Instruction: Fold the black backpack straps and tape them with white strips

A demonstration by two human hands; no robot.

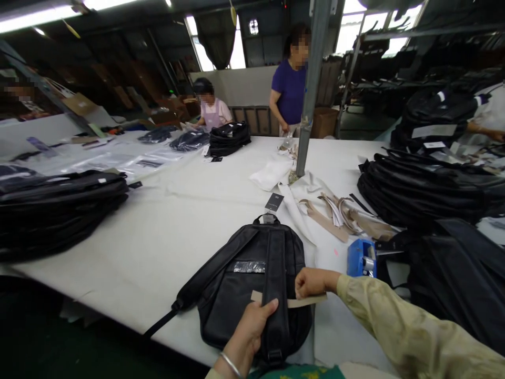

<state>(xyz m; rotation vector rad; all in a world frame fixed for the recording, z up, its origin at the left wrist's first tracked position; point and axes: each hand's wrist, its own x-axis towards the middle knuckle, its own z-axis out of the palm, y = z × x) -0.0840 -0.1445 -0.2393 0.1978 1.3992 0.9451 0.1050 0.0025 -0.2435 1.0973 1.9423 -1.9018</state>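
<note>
A black backpack lies on the table with its strap side up and its top pointing away from me. My left hand is closed on the right-hand shoulder strap, thumb on top, its other fingers largely hidden. Across the pack, passing beneath that strap, runs a tan strip, its short end showing left of the strap. My right hand is curled into a fist at the strip's right part, fingertips against it. The other shoulder strap trails off to the left. A dark hang tag lies by the top handle.
Stacks of black bags stand left and right. A blue tape dispenser sits beside my right forearm. Loose tan strips lie near a metal post. Two people are across the white table; others show at both sides.
</note>
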